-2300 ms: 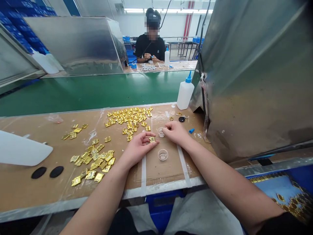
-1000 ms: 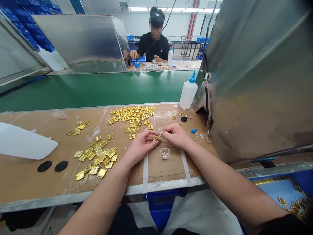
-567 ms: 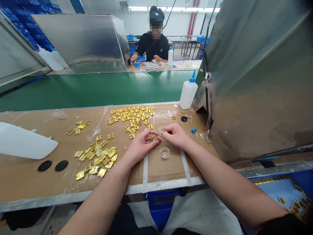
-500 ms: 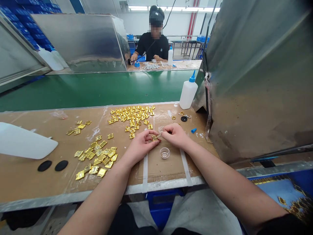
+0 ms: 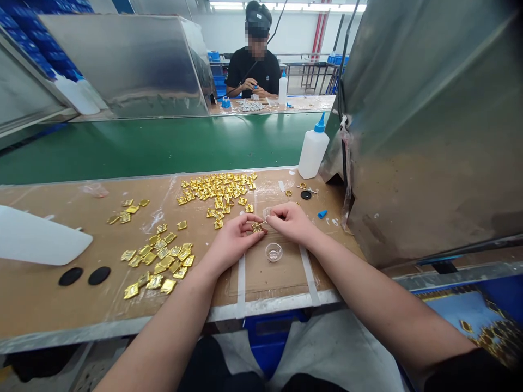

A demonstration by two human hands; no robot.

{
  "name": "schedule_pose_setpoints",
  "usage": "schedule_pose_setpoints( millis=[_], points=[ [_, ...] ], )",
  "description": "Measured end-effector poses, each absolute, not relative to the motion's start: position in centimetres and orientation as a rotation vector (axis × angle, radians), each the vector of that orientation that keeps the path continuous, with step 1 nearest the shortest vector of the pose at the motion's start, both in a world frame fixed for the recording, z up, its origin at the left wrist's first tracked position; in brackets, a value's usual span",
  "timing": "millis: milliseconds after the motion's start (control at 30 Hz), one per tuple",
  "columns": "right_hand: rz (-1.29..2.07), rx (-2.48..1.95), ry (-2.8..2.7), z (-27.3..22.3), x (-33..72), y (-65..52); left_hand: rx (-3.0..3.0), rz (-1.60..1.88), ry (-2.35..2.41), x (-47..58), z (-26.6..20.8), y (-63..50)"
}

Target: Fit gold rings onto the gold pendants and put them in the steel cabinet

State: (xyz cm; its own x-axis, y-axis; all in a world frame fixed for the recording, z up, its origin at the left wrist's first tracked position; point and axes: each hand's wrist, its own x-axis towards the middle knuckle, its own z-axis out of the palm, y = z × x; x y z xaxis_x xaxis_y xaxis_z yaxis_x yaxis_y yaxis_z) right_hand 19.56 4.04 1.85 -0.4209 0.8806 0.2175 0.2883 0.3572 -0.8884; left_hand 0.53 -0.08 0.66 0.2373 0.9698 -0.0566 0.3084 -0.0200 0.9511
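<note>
The left hand [image 5: 232, 239] is loosely curled, thumb and fingertips closed on 1 gold square fitting [image 5: 256, 227], held up between the hands. From its right side a thin pale stick [image 5: 263, 221] points at the fitting; whether they touch, I cannot tell. The right hand [image 5: 292, 222] pinches the stick, fingers folded in.

Around them, from the left: a white plastic container [image 5: 41, 237] on its side, then 2 black discs [image 5: 99, 275], a loose scatter of gold fittings [image 5: 159, 264] beside the left forearm and a denser spread [image 5: 218, 188] beyond the left hand. 1 clear cup [image 5: 267, 211] is partly hidden by the right hand; another clear cup [image 5: 273, 252] sits just nearer the person. A blue conical cap [image 5: 322, 214] lies right of the right hand.
</note>
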Motion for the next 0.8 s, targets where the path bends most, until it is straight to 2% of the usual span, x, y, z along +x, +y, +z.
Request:
schedule_pose_setpoints(
  millis=[133, 333, 567, 800],
  points=[
    [1.033, -0.985, -1.910, 2.0, 19.6, 4.0, 1.515, 0.847, 1.252, 0.6, 0.8, -0.1],
    [0.817, -1.139, -1.683, 2.5, 20.6, 4.6, 1.486, 0.868, 1.242, 0.7, 1.4, -0.2],
    [0.745, -1.356, -1.937, 1.3, 20.8, 5.4, 1.465, 0.884, 1.231, 0.8, 1.6, -0.3],
    [0.802, -1.350, -1.922, 1.1, 20.5, 5.5, 1.470, 0.873, 1.227, 0.6, 1.2, -0.2]
  ],
)
